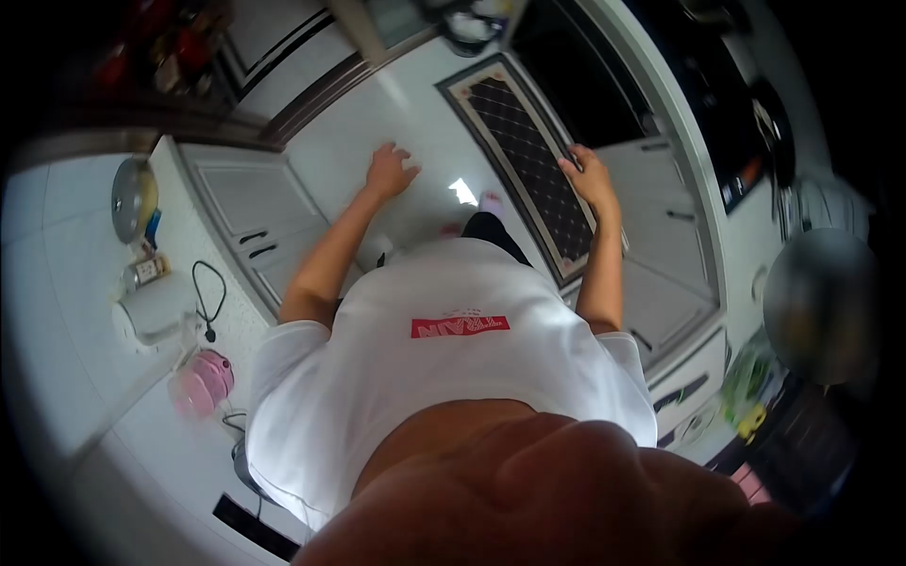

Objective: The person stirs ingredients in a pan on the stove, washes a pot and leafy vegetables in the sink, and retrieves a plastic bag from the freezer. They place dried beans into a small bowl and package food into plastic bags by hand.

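Observation:
My left hand [389, 171] hangs in the air over the pale, shiny floor [354, 123], its fingers apart with nothing in them. My right hand [593, 179] is on the other side, over the edge of a dark, patterned floor mat [514, 141]. Its fingers are loosely bent and apart, and no held thing shows. It appears near the black oven-like front [585, 75]; I cannot tell whether it touches. Between my arms is my white T-shirt [453, 368] with a red printed label.
On the left counter [212, 245] stand a pink round appliance [205, 379], a white appliance [156, 311] and a black cord [219, 288]. Grey-white cabinets [250, 193] run below it. At right is a white countertop edge [694, 160] with a black cooktop [713, 113]. A bowl-like vessel [467, 28] stands at the top.

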Motion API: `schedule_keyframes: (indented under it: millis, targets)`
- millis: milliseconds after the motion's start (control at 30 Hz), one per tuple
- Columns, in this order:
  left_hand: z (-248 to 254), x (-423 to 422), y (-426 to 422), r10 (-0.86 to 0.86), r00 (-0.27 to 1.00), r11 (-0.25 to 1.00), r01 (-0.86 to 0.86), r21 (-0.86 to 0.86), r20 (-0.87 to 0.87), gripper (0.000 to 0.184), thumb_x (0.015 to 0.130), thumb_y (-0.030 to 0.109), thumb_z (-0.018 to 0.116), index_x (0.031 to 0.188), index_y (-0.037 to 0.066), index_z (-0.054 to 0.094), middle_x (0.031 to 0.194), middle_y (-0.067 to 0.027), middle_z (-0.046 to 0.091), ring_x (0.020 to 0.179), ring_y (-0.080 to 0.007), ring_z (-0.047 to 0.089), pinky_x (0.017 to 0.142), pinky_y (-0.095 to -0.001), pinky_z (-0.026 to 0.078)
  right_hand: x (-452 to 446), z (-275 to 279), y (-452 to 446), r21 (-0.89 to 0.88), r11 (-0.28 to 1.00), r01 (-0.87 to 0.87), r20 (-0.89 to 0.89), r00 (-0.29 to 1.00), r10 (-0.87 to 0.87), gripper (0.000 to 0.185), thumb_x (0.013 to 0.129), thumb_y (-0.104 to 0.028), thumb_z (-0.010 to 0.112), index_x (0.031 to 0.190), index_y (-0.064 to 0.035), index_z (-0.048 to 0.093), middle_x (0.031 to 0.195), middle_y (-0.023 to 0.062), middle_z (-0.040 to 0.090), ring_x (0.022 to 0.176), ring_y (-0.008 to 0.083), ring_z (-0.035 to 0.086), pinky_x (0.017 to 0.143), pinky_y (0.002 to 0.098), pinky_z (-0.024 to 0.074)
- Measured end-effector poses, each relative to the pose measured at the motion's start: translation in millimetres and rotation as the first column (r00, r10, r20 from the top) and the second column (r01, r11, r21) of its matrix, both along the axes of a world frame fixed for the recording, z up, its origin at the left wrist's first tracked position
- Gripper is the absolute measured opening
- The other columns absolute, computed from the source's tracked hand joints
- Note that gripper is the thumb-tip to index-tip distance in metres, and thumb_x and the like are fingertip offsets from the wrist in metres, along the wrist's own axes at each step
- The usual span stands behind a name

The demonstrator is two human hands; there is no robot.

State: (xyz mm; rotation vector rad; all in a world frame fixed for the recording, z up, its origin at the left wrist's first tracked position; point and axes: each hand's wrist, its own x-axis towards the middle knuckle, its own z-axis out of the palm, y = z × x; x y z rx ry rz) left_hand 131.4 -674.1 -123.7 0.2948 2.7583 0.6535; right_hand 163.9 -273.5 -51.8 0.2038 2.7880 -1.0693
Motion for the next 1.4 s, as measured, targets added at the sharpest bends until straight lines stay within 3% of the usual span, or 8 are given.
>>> schedule_keyframes:
  millis: [133, 267, 700, 933, 1033, 1267, 1333, 1400]
  targets:
    - [-30.8, -33.6, -75.4, 0.165, 0.963, 0.985, -0.149, -0.09, 0.214, 0.037, 0.076, 0.032, 0.068, 0.1, 0.004, 0.065, 0.113, -0.0246, 0.055, 0.11, -0.0354, 0.05, 0.092, -0.039, 0.042, -90.9, -48.6, -36.9, -0.158, 0.978, -0.138, 0.284, 0.942, 0.179, 0.049, 0.081, -0.034, 0.063, 0.116, -0.0009, 0.056, 0.11, 0.0222, 0.059, 0.106, 0.0357, 0.055, 0.09, 0.0388, 0.0435]
    - [-98.9, -46.3, -158.3, 0.397, 0.853, 0.911, -0.411, -0.032, 0.337, 0.047, 0.079, 0.043, 0.06, 0.098, 0.001, 0.065, 0.1, -0.02, 0.063, 0.095, -0.0356, 0.058, 0.085, -0.0399, 0.046, -184.1, -62.9, -61.5, 0.26, 0.869, -0.421, 0.431, 0.856, 0.286, 0.045, 0.083, -0.035, 0.06, 0.113, -0.0022, 0.057, 0.11, 0.0234, 0.058, 0.105, 0.036, 0.055, 0.089, 0.0415, 0.0438]
    - [-89.3, -186.2, -327.9, 0.79, 0.554, 0.51, -0.832, 0.22, 0.264, 0.048, 0.077, 0.043, 0.063, 0.099, 0.001, 0.065, 0.092, -0.0204, 0.065, 0.088, -0.0294, 0.063, 0.076, -0.0362, 0.049, -462.1, -56.0, -365.5, 0.181, 0.456, -0.872, 0.241, 0.488, 0.839, 0.047, 0.083, -0.035, 0.059, 0.118, -0.0031, 0.055, 0.112, 0.022, 0.058, 0.106, 0.0366, 0.054, 0.09, 0.041, 0.0431]
    - [-102.7, -273.6, -499.9, 0.561, 0.828, 0.827, -0.56, 0.039, 0.007, 0.044, 0.083, 0.045, 0.052, 0.087, 0.003, 0.063, 0.081, -0.0172, 0.063, 0.078, -0.0356, 0.06, 0.071, -0.0418, 0.048, -540.8, -87.2, -595.9, 0.166, 0.193, -0.967, 0.322, 0.238, 0.916, 0.05, 0.083, -0.04, 0.057, 0.117, -0.0028, 0.055, 0.113, 0.0232, 0.056, 0.105, 0.0391, 0.053, 0.09, 0.0431, 0.0427]
    - [-47.2, -326.8, -539.7, 0.405, 0.906, 0.914, -0.397, -0.086, 0.126, 0.043, 0.085, 0.045, 0.051, 0.086, 0.004, 0.063, 0.084, -0.0172, 0.063, 0.079, -0.0341, 0.059, 0.071, -0.0397, 0.048, -581.6, -68.2, -667.7, 0.031, 0.248, -0.968, 0.33, 0.244, 0.912, 0.045, 0.084, -0.036, 0.058, 0.115, -0.0038, 0.055, 0.103, 0.0198, 0.062, 0.094, 0.0375, 0.058, 0.084, 0.0389, 0.0464]
    - [-43.9, -488.4, -597.1, 0.496, 0.838, 0.757, -0.546, 0.358, 0.228, 0.044, 0.081, 0.042, 0.063, 0.105, 0.005, 0.063, 0.095, -0.0135, 0.065, 0.088, -0.022, 0.062, 0.076, -0.0317, 0.049, -714.2, -184.2, -729.0, -0.069, 0.684, -0.726, 0.294, 0.64, 0.71, 0.042, 0.082, -0.034, 0.058, 0.111, -0.0028, 0.058, 0.097, 0.0195, 0.064, 0.089, 0.0366, 0.061, 0.079, 0.0398, 0.0481]
    - [-18.4, -550.9, -599.9, 0.497, 0.77, 0.633, -0.637, 0.439, 0.4, 0.047, 0.08, 0.041, 0.064, 0.11, 0.005, 0.061, 0.1, -0.012, 0.065, 0.091, -0.0207, 0.062, 0.08, -0.0308, 0.048, -759.8, -224.9, -710.9, 0.239, 0.416, -0.878, 0.259, 0.47, 0.844, 0.039, 0.079, -0.032, 0.059, 0.106, -0.0038, 0.061, 0.096, 0.0206, 0.063, 0.088, 0.0375, 0.06, 0.078, 0.0417, 0.0481]
    - [-24.8, -602.7, -617.2, 0.447, 0.802, 0.658, -0.595, 0.461, 0.397, 0.048, 0.081, 0.041, 0.063, 0.112, 0.004, 0.06, 0.103, -0.0112, 0.064, 0.093, -0.0216, 0.061, 0.082, -0.031, 0.047, -796.7, -260.1, -691.4, 0.172, 0.537, -0.826, 0.435, 0.553, 0.711, 0.038, 0.08, -0.034, 0.053, 0.095, -0.0004, 0.064, 0.095, 0.0245, 0.061, 0.088, 0.0395, 0.059, 0.077, 0.0435, 0.0463]
